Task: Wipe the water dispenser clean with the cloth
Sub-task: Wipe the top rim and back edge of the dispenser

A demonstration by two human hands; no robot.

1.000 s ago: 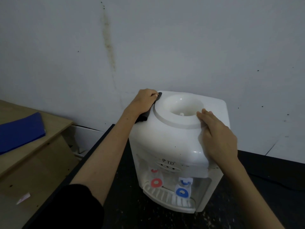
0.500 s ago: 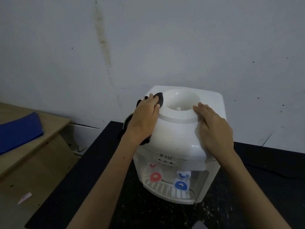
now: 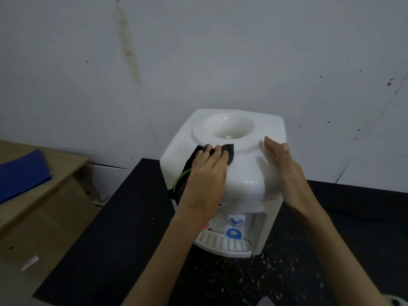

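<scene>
2 hands of mine are on the white water dispenser (image 3: 242, 173), which stands on a black table (image 3: 132, 217) close against the grey wall (image 3: 198, 51). My left hand (image 3: 205, 173) lies flat over the dark cloth (image 3: 229, 152), fingers fairly straight, pressing it onto the dispenser's top at the front-left edge of the raised ring around the bottle well (image 3: 229, 127). The cloth shows past my fingertips against that ring and trails down the dispenser's left side, where a green edge of it peeks out beneath my hand. My right hand (image 3: 282, 166) rests released and flat against the dispenser's upper right shoulder, fingers straight and together, their tips just beside the ring's right edge; it grasps nothing.

Below my left wrist, on the dispenser's front, sits 1 blue tap (image 3: 235, 228) above the white drip tray (image 3: 223, 244); a bit of red shows just left of it, mostly hidden by my arm. Well to the dispenser's left stands a wooden desk (image 3: 44, 195) with a blue folder (image 3: 22, 173) lying on it.
</scene>
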